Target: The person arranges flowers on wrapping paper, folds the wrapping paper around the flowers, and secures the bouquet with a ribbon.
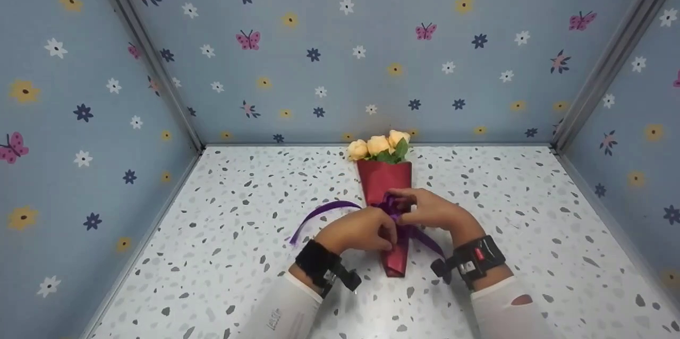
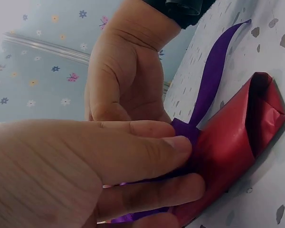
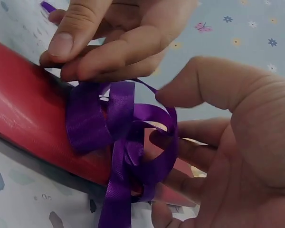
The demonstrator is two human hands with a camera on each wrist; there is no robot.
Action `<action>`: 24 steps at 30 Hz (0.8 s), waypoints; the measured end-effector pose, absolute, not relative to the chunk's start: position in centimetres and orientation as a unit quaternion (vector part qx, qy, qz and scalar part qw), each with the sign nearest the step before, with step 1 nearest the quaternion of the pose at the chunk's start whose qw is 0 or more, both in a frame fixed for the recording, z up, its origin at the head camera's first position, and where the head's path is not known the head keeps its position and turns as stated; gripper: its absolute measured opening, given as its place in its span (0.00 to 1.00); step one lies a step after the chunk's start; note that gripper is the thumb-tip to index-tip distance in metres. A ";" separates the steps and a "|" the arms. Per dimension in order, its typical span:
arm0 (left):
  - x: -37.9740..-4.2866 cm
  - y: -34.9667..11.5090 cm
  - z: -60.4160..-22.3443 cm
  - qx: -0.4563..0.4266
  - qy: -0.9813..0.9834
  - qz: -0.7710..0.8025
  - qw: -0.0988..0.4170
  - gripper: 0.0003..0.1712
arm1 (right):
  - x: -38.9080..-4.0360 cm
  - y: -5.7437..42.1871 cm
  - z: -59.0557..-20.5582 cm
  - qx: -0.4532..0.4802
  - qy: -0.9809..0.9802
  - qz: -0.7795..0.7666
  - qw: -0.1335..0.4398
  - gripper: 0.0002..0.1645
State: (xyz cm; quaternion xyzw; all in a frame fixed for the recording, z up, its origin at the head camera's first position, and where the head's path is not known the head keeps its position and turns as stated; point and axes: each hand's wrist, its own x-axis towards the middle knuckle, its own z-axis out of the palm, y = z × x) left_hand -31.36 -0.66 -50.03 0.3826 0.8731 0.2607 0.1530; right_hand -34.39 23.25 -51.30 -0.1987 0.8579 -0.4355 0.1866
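A bouquet of pale yellow roses with green leaves lies in a red paper wrap, narrow end toward me. Purple ribbon circles the wrap in loops, with one tail reaching left and another right. At the ribbon, my left hand pinches a part of it between thumb and fingers; the exact spot is partly hidden. My right hand holds a ribbon loop from the right, thumb on the loop and fingers behind it.
The bouquet rests on a white speckled tabletop. Blue panels printed with flowers and butterflies stand at the back and both sides. Black straps with small cameras circle both wrists.
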 end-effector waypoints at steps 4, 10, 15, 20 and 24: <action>-32.1 -1.7 -49.5 0.358 0.861 0.327 0.155 0.02 | -34.4 23.1 -51.3 -0.185 0.864 -0.437 0.169 0.49; -33.4 -2.5 -49.7 0.266 0.897 0.344 0.081 0.05 | -34.4 22.5 -51.5 -0.177 0.873 -0.430 0.149 0.44; -34.3 -1.7 -50.4 0.224 0.927 0.299 0.022 0.06 | -34.4 22.5 -51.5 -0.182 0.873 -0.431 0.135 0.41; -35.0 -0.7 -51.0 0.206 0.925 0.320 -0.003 0.11 | -34.5 22.2 -51.7 -0.193 0.874 -0.428 0.125 0.39; -35.4 -0.3 -51.5 0.179 0.917 0.358 0.000 0.17 | -34.6 22.1 -51.9 -0.197 0.874 -0.427 0.123 0.38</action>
